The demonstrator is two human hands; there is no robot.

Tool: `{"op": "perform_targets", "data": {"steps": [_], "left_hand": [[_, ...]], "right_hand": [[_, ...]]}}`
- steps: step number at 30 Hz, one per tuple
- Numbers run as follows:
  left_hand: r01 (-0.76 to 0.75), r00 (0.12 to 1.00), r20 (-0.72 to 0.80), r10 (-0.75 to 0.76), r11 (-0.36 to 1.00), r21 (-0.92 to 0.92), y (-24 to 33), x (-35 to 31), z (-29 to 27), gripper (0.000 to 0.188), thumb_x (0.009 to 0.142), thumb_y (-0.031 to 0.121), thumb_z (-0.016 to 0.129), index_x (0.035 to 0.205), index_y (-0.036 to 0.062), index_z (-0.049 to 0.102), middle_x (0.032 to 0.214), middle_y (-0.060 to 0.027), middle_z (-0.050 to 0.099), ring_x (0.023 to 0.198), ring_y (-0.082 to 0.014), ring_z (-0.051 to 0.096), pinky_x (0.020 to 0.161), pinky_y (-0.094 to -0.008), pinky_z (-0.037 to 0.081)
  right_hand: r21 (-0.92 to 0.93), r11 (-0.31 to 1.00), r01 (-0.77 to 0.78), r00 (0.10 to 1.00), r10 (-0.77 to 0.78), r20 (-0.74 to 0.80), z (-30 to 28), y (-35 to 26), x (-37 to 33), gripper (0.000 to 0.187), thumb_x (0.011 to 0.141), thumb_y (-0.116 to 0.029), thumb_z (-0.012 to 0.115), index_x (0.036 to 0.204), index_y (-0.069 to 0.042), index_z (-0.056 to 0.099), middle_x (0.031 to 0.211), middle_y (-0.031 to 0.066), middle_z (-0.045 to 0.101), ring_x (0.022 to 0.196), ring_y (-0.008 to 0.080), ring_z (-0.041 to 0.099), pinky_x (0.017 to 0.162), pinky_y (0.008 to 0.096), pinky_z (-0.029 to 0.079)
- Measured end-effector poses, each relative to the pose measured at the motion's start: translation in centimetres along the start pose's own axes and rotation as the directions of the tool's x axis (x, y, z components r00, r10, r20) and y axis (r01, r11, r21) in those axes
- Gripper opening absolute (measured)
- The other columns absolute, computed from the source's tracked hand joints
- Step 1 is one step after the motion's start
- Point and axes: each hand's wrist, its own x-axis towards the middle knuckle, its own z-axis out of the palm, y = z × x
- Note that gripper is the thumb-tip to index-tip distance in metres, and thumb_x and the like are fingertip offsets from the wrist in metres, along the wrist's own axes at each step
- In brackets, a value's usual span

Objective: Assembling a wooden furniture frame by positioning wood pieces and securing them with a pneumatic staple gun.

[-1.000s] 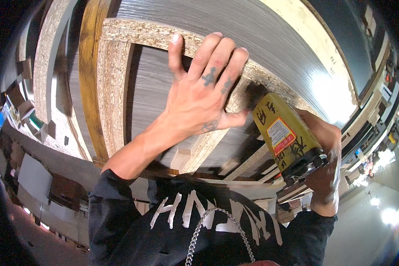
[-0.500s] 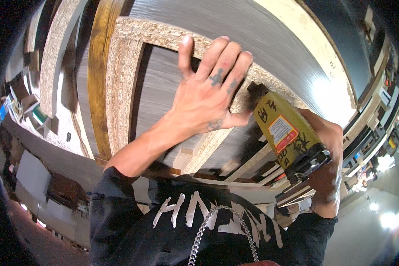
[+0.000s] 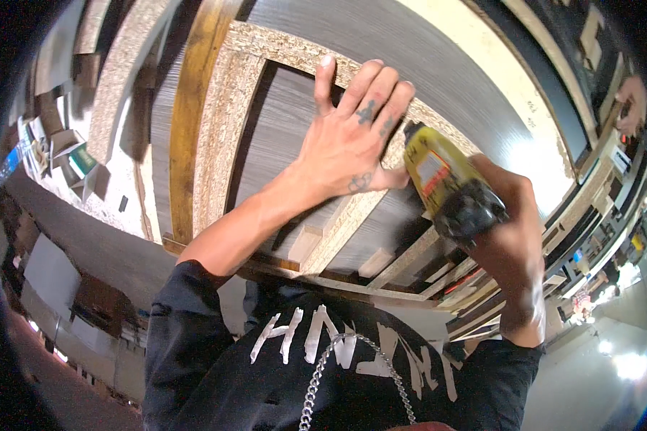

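Observation:
My left hand (image 3: 352, 136) grips a particle-board frame (image 3: 216, 136), its fingers bent over the far rail and spread, the thumb beside a crosspiece. My right hand (image 3: 507, 208) is closed around a yellow-green nail gun (image 3: 435, 169) with a black end cap and a label on its side. The gun's dark nose points at the far rail, just right of my left hand; whether it touches the board cannot be made out. My right fingers are partly hidden behind the tool. Under the frame lies a grey wood-grain panel (image 3: 266, 136).
A brown-stained wooden strip (image 3: 190, 122) runs along the frame's left side. Small wood blocks (image 3: 305, 243) sit against the crosspieces. Farther left are curved-looking boards (image 3: 126, 79) and an open carton (image 3: 68, 144). At the far right edge another person's hand (image 3: 631, 104) shows.
The nail gun has tilted and shifted slightly left and up, its end cap now turned more toward me. My left hand keeps its hold. The view has shifted a little; another person's hand has appeared at right.

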Motion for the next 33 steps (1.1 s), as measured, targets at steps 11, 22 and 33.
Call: {"op": "perform_targets", "data": {"steps": [11,22,33], "left_hand": [[0.179,0.983,-0.009,-0.181,0.964,0.197,1.5,-5.5,-5.4,0.080,0.083,0.054,0.066,0.143,0.0097,0.037,0.154,-0.0200,0.020,0.145,-0.0353,0.017,0.115,-0.0614,0.004],[0.555,0.828,-0.318,-0.462,0.753,0.352,-0.4,-20.5,-6.3,0.057,0.093,0.020,0.059,0.138,-0.0071,0.036,0.137,-0.0329,0.038,0.126,-0.0471,0.038,0.104,-0.0547,0.033],[0.731,0.674,-0.215,-0.707,0.596,0.332,-0.1,-18.2,-8.8,0.046,0.079,0.016,0.074,0.109,-0.0077,0.049,0.117,-0.0305,0.048,0.112,-0.0467,0.047,0.089,-0.0570,0.045]], "right_hand": [[0.114,0.884,-0.453,0.803,0.460,-0.380,-1.3,12.1,-13.5,0.049,0.082,-0.037,0.072,0.113,0.000,0.064,0.097,0.0199,0.070,0.088,0.0313,0.070,0.077,0.0407,0.053],[0.207,0.830,-0.518,0.560,0.513,-0.650,5.7,29.5,-18.2,0.063,0.084,-0.018,0.065,0.138,0.003,0.043,0.127,0.0317,0.051,0.118,0.0463,0.050,0.098,0.0494,0.043],[0.382,0.810,-0.445,0.522,0.581,-0.624,18.9,19.5,-23.2,0.047,0.084,-0.029,0.068,0.116,0.003,0.054,0.114,0.0258,0.049,0.105,0.0446,0.051,0.087,0.0512,0.047]]}}
